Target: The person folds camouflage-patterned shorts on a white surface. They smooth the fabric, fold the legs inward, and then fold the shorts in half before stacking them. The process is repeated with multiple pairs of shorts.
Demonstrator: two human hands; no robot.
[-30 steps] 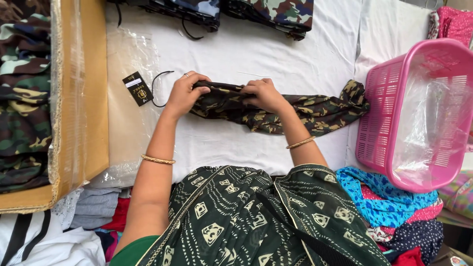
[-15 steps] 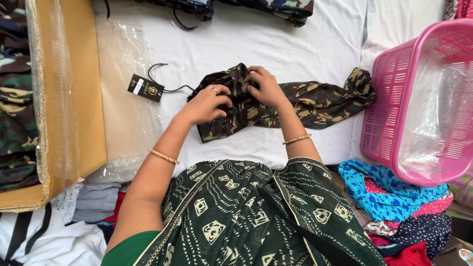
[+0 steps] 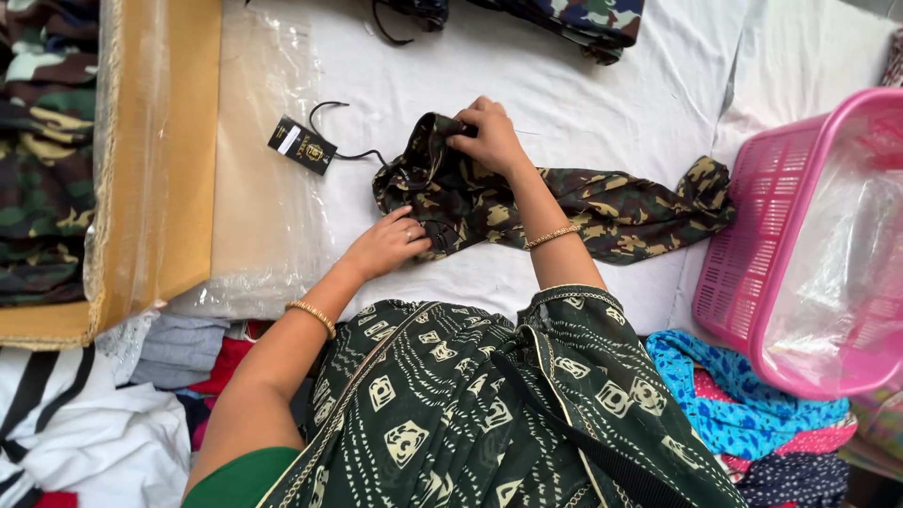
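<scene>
Left hand (image 3: 386,246) is laid, fingers curled, on the near edge of the camo garment (image 3: 564,209). Right hand (image 3: 489,139) is pinched shut on its far fold. Garment is spread on the white sheet (image 3: 602,103); judged soft, light, best gripped at hems. 1 black tag (image 3: 303,145) is attached by cord.

Seen from above, a person's left hand (image 3: 388,246) presses the near edge of a camouflage garment (image 3: 602,209) lying on a white sheet (image 3: 611,103), while the right hand (image 3: 489,139) grips its folded far edge, with a black hang tag (image 3: 302,146) to the left and a pink basket (image 3: 781,254) to the right.
</scene>
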